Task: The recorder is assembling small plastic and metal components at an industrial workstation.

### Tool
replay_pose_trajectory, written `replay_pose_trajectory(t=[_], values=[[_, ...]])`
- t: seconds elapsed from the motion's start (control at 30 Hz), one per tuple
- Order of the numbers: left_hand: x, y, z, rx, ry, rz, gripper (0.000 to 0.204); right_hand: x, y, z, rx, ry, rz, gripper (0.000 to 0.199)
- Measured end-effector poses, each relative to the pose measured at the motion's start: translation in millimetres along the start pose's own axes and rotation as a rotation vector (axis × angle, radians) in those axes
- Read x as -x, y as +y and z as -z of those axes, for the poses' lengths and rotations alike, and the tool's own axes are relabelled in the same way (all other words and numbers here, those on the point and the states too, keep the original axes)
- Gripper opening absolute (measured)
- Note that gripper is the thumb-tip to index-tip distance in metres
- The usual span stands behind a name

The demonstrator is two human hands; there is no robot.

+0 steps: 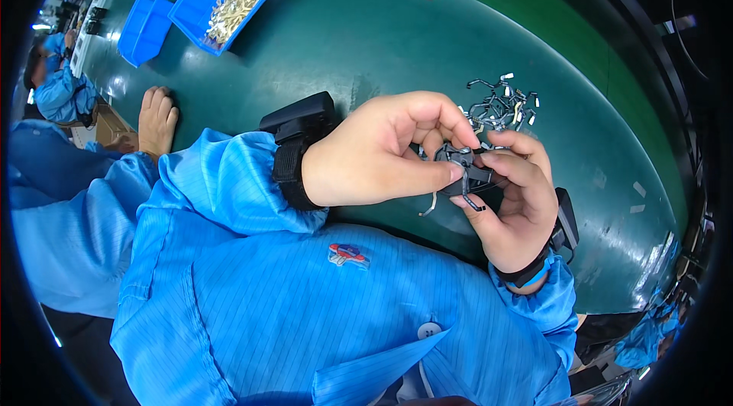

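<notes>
In front of my chest both hands hold a small black plastic part [463, 169], from which thin black bent pieces stick out. My left hand [374, 153] pinches it from the left, thumb laid across the front. Fingers of my right hand [521, 196] curl around its right side, index finger and thumb pressed close to it. A short pale strip [429, 206] hangs below the part; I cannot tell what it is joined to. Just beyond my hands lies a loose pile of short black cable-like pieces [500, 104] with pale ends.
The green tabletop [343, 32] curves away ahead. At the far left stand a blue bin [195, 13] with many small gold and white pieces [238, 5] and a smaller blue bin [143, 30]. Another person's hand [157, 122] rests at the left edge. Black devices are strapped on both my wrists.
</notes>
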State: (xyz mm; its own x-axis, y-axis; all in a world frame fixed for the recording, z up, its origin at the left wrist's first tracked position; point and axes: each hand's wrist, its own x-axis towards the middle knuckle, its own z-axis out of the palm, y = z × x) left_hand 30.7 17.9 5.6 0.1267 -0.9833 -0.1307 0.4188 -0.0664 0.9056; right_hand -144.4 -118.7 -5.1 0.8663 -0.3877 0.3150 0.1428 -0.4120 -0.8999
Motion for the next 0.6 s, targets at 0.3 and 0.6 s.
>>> replay_pose_trajectory(t=[0.3,0.6], values=[[0.1,2.1,-0.8,-0.006,-0.026,0.031,0.029,-0.3,-1.3,-2.9,-0.048,0.024,0.016,0.038],[-0.9,-2.8,-0.2,0.049,-0.049,-0.002,0.033,1.2,-2.4,-2.0,-0.139,0.047,-0.097,0.042]])
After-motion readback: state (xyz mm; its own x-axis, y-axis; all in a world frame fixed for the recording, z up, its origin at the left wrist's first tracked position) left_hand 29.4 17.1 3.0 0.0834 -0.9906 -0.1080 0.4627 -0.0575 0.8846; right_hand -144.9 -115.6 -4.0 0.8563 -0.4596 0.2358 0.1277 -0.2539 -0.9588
